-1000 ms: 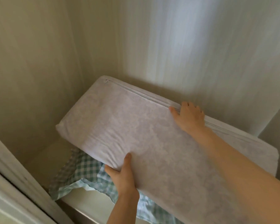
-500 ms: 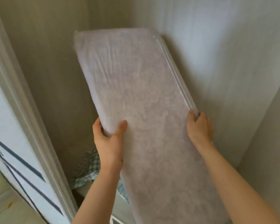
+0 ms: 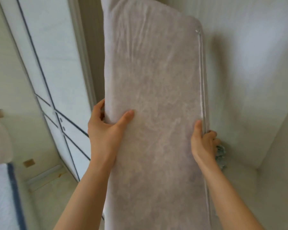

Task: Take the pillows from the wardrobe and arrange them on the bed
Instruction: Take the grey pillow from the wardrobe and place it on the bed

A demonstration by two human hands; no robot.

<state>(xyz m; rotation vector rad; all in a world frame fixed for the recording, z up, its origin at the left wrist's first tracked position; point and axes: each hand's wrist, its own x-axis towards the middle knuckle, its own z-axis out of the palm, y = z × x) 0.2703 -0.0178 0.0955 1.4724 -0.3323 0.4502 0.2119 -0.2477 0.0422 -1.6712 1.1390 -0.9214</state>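
A long pale grey pillow [image 3: 153, 97] with a zip along its right edge stands almost upright in front of me, filling the middle of the view. My left hand [image 3: 105, 130] grips its left edge, thumb on the front face. On the zipped right edge my right hand [image 3: 204, 143] holds it, fingers wrapped behind. The pillow's top is cut off by the frame. A scrap of blue-green checked fabric [image 3: 221, 155] shows just behind my right hand, inside the wardrobe [image 3: 256, 80].
The wardrobe's pale inner walls lie behind and right of the pillow. A white wardrobe door with dark lines [image 3: 56, 80] stands at the left. A white bed corner with a blue stripe [image 3: 5, 196] shows at the lower left, above pale floor.
The pillow has swung from lying tilted on the shelf to nearly upright and come out toward me. My view has turned left, bringing the door, floor and bed corner into sight.
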